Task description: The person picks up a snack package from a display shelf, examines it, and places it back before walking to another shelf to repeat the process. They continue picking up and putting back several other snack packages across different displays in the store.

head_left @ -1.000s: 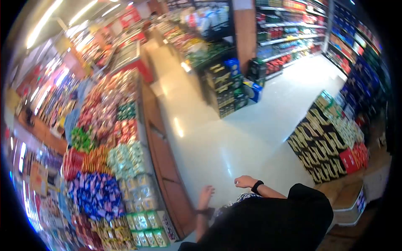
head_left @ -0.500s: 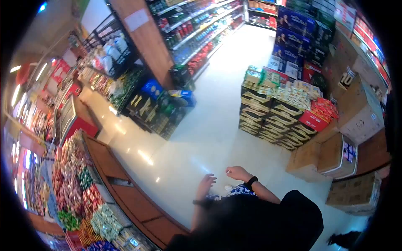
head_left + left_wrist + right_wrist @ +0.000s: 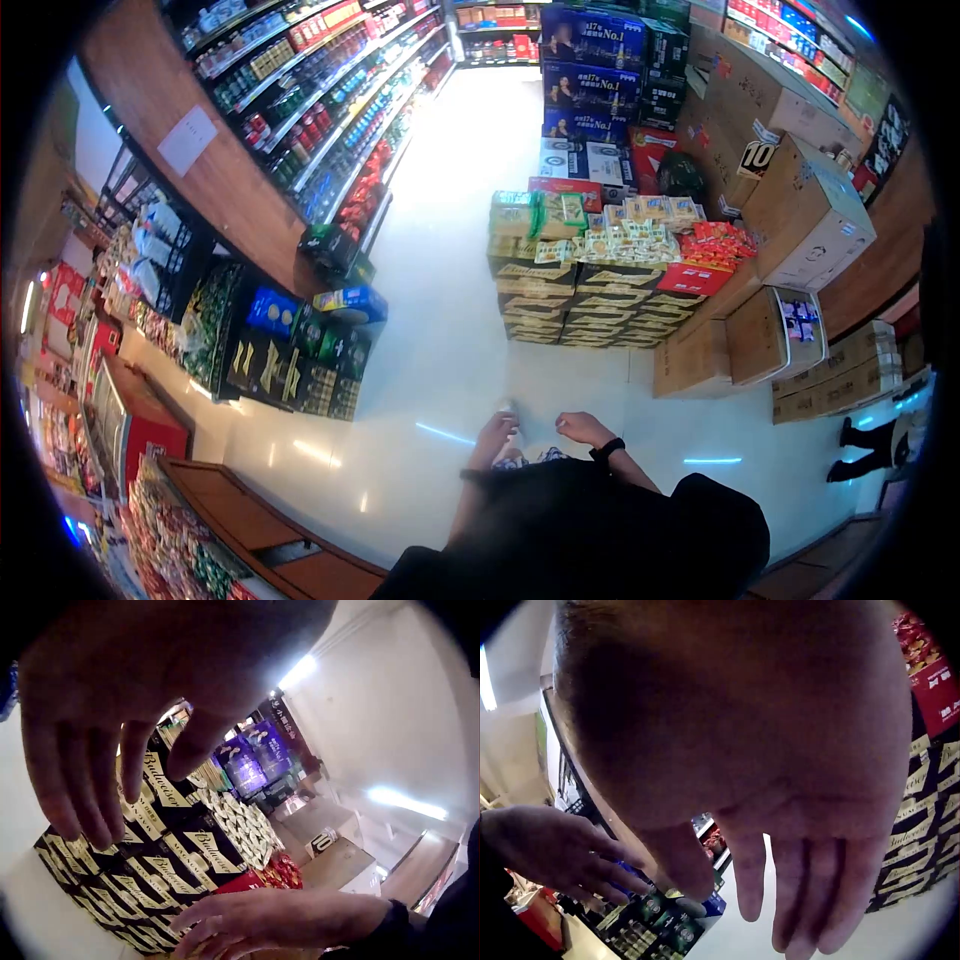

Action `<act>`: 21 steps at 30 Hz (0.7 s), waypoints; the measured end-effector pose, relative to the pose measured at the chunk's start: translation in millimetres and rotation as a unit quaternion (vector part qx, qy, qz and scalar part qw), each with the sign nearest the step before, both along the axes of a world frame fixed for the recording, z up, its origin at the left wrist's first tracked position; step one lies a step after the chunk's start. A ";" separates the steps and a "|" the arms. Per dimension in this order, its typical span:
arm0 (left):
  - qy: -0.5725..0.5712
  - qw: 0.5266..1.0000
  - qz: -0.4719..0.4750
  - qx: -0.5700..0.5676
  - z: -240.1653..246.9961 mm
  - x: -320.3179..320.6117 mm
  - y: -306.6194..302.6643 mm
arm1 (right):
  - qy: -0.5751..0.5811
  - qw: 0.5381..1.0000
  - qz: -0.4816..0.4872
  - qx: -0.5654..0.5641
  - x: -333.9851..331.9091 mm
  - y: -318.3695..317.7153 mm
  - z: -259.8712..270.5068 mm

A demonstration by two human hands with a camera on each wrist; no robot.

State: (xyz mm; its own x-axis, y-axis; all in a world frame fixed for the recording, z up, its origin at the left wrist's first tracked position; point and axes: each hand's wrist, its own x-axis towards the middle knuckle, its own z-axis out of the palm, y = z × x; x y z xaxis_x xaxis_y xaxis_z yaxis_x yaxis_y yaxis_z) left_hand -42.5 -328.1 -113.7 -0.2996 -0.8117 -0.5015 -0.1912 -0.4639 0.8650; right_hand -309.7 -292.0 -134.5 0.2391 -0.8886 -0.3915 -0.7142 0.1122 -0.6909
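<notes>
In the head view my left hand [image 3: 494,437] and right hand [image 3: 587,430] hang in front of my body over the pale floor, apart from each other and holding nothing. The left wrist view shows the left hand [image 3: 127,727] with loose, drooping fingers. Across from it, the right hand [image 3: 285,915] is seen side-on. Loosely extended fingers hang from the right hand [image 3: 742,765] in its own wrist view, with the left hand [image 3: 562,851] at the left. Nearest ahead stands a stack of black-and-gold Budweiser cartons [image 3: 585,305], topped with white packets [image 3: 635,240] and red packets [image 3: 718,245].
Blue cartons [image 3: 595,85] rise behind the stack. Large cardboard boxes [image 3: 805,215] line the right, where a person's legs [image 3: 865,450] show. Drink shelves [image 3: 330,110], a brown pillar [image 3: 190,130] and more cartons [image 3: 300,350] stand left. The aisle floor [image 3: 440,250] runs between.
The view has swung rightward, so the snack counter slid to the lower left and the Budweiser stack came to the middle. Both hands stay empty in front of my body.
</notes>
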 end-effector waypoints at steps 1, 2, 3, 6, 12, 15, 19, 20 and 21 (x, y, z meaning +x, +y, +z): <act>-0.011 1.000 -0.014 -0.017 2.4 -3.3 -23.0 | 0.003 1.000 0.001 -0.005 -0.9 -20.0 8.3; 0.001 0.999 -0.019 -0.028 3.8 -5.6 -43.1 | 0.007 1.000 -0.007 -0.013 -0.6 -37.2 15.2; 0.013 0.999 -0.021 -0.040 5.0 -8.2 -64.5 | 0.013 1.000 -0.013 -0.022 0.1 -56.2 24.5; 0.034 0.995 -0.017 -0.090 24.0 -19.3 -130.1 | 0.001 0.998 -0.018 -0.064 -3.9 -116.3 40.7; 0.028 0.996 -0.057 -0.056 45.6 -57.3 -209.6 | -0.020 0.986 -0.109 -0.122 -30.7 -180.7 67.5; 0.078 0.993 -0.079 -0.040 55.3 -83.0 -233.5 | -0.042 0.978 -0.158 -0.130 -50.4 -202.3 78.0; 0.086 0.991 -0.100 -0.029 61.9 -126.5 -266.8 | -0.074 0.959 -0.216 -0.168 -87.0 -242.9 94.8; 0.086 0.991 -0.098 -0.027 63.5 -137.4 -276.7 | -0.092 0.951 -0.238 -0.176 -97.1 -263.5 107.1; 0.085 0.991 -0.095 -0.026 64.4 -148.6 -289.0 | -0.089 0.946 -0.242 -0.198 -111.1 -289.9 106.3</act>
